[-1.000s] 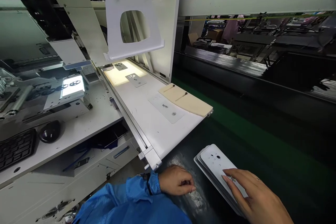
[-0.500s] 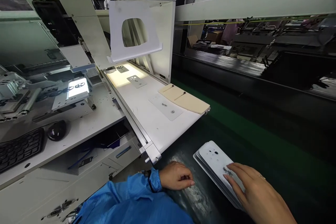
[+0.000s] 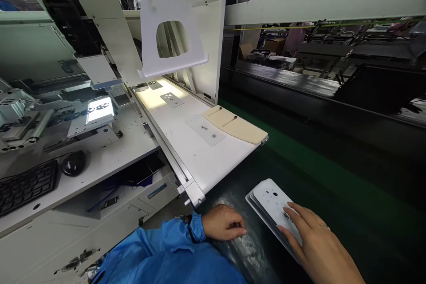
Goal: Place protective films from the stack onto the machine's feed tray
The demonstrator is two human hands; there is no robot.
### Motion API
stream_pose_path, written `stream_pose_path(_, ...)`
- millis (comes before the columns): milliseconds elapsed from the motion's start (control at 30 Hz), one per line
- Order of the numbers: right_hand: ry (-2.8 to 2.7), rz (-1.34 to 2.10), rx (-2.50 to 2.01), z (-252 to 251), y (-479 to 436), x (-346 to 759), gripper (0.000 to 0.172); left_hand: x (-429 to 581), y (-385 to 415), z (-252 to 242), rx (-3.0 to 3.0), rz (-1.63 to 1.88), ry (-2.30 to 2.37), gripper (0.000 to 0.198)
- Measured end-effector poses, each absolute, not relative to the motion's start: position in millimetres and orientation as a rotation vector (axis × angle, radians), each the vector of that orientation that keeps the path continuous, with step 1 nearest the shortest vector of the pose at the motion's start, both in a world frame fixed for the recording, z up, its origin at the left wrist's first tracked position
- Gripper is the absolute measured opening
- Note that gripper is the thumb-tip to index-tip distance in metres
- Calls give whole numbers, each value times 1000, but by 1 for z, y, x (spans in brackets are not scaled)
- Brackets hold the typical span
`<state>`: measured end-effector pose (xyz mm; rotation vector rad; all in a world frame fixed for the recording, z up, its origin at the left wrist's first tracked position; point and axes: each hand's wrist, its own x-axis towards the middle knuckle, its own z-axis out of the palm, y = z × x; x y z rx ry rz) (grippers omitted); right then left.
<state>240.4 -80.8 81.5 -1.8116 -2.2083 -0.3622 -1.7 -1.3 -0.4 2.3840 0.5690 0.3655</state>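
My right hand [image 3: 316,237] lies over a neat stack of thin pale phone back panels [image 3: 268,202], its fingers stretched out and touching the top one. That panel has several round holes at its far end and a small dark print, partly under my fingers. My left hand [image 3: 224,222] rests on the dark green surface [image 3: 256,253] to the left of the stack, fingers curled and nothing visible in them. Ahead, a similar translucent panel [image 3: 205,130] lies flat on the white conveyor belt [image 3: 186,151], beside a tan guide board [image 3: 234,125].
Farther along the belt, another panel [image 3: 172,100] lies near a lit zone under a white machine housing [image 3: 206,44]. A metal rail end [image 3: 195,193] sticks out at the belt's near corner. To the left are a mouse [image 3: 73,163] and a keyboard [image 3: 29,186].
The panels on the belt have moved a little away from me, toward the machine. My right hand has shifted slightly left over the stack. My left hand has stayed put.
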Motion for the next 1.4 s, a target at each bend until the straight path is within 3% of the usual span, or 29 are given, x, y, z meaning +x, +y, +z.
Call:
stream_pose_path(333, -2244, -645, -1722, 72, -83, 237, 65, -2, -1, 1, 2386, 369, 565, 17)
stream_pose_path(600, -2313, -591, -1794, 70, -83, 238, 56, -2, -1, 2, 2382, 373, 568, 18)
stream_pose_path(967, -2346, -1023, -1562, 81, -79, 224, 50, -1, -1, 5, 2368, 364, 574, 13)
stream_pose_path(1200, -2363, -1015, -1538, 95, -82, 220, 53, -1, -1, 3, 2384, 354, 582, 13)
stream_pose_path(1400, -2266, -795, -1664, 93, -90, 235, 54, -1, -1, -2, 2376, 402, 572, 14)
